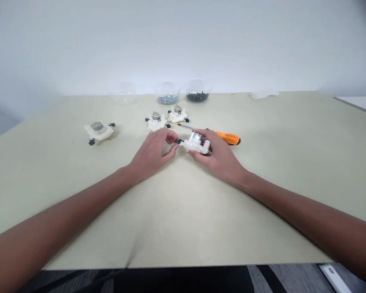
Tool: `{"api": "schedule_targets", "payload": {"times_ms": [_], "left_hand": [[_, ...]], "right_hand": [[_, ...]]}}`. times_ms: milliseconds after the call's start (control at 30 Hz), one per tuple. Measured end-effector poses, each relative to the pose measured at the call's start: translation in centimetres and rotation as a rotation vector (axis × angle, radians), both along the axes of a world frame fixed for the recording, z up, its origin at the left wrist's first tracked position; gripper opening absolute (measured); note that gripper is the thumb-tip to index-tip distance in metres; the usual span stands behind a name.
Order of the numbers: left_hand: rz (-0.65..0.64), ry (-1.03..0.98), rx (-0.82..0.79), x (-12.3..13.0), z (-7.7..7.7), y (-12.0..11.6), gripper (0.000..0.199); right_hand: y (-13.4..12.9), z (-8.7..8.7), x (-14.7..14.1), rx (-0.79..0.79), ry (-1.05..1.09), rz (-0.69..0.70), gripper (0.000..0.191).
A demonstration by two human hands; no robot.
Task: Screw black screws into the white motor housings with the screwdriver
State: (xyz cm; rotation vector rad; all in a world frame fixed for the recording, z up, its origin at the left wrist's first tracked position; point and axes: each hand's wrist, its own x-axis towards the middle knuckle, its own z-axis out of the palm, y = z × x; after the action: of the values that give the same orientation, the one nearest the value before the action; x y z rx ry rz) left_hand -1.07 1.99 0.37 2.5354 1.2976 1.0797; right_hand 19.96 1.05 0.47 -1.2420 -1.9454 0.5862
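Note:
My right hand (218, 156) is closed round a white plastic motor housing (190, 145) with a silver motor (197, 137) set in its top. At the housing's left end is a small black rubber piece (179, 141), pinched between the thumb and fingers of my left hand (155, 150). Just behind my hands lies a screwdriver (228, 138) with an orange handle, its shaft partly hidden by my right hand. Two similar motor units, a nearer one (156, 121) and a farther one (178, 114), stand behind my left hand, each with black pieces at its corners.
Another motor unit (99, 131) sits at the left. Along the back are a clear bowl of silver screws (167, 99), a clear bowl of black pieces (197, 97) and another clear bowl (126, 98). A thin whitish item (264, 95) lies at the back right of the table (183, 228).

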Motion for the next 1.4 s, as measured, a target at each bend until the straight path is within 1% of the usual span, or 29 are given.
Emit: {"api": "schedule_targets", "payload": {"times_ms": [300,433,633,767,833,933,1033,1100,1167,1267,1333,1400], "left_hand": [[0.010,0.052,0.054,0.0,0.1,0.0,0.008],[0.006,0.057,0.055,0.0,0.1,0.1,0.007],[-0.015,0.044,0.062,-0.1,0.1,0.2,0.006],[-0.008,0.044,0.077,0.0,0.1,0.2,0.006],[-0.002,0.046,0.103,0.0,0.1,0.1,0.006],[-0.028,0.053,0.186,0.1,0.1,-0.2,0.005],[-0.067,0.035,0.283,0.0,0.0,-0.4,0.007],[-0.092,0.017,0.315,0.0,0.0,-0.5,0.008],[-0.136,0.022,0.319,-0.1,-0.1,-0.7,0.009],[-0.216,0.028,0.317,-0.3,0.0,-0.9,0.015],[-0.237,-0.022,0.305,-0.3,0.0,-0.9,0.021],[-0.241,-0.077,0.256,-0.4,0.1,-0.9,0.028]], "right_hand": [[-0.1,0.3,0.0,-0.041,-0.014,-0.018,0.054],[-0.1,0.2,0.0,-0.041,-0.007,-0.016,0.052],[-0.1,0.1,0.1,-0.032,-0.002,-0.038,0.054],[0.0,0.0,0.1,-0.011,0.018,-0.012,0.050],[0.0,0.0,0.1,0.011,0.018,0.012,0.050],[-0.1,0.0,0.1,0.076,-0.034,0.036,0.051],[-0.3,0.1,0.0,0.144,-0.100,0.002,0.050],[-0.5,0.2,-0.1,0.163,-0.109,-0.005,0.050],[-0.5,0.2,-0.3,0.161,-0.094,0.035,0.050],[-0.5,0.2,-0.3,0.156,-0.068,0.145,0.050],[-0.3,0.2,-0.3,0.133,-0.081,0.238,0.051],[-0.2,0.2,-0.2,0.098,-0.119,0.328,0.050]]}}
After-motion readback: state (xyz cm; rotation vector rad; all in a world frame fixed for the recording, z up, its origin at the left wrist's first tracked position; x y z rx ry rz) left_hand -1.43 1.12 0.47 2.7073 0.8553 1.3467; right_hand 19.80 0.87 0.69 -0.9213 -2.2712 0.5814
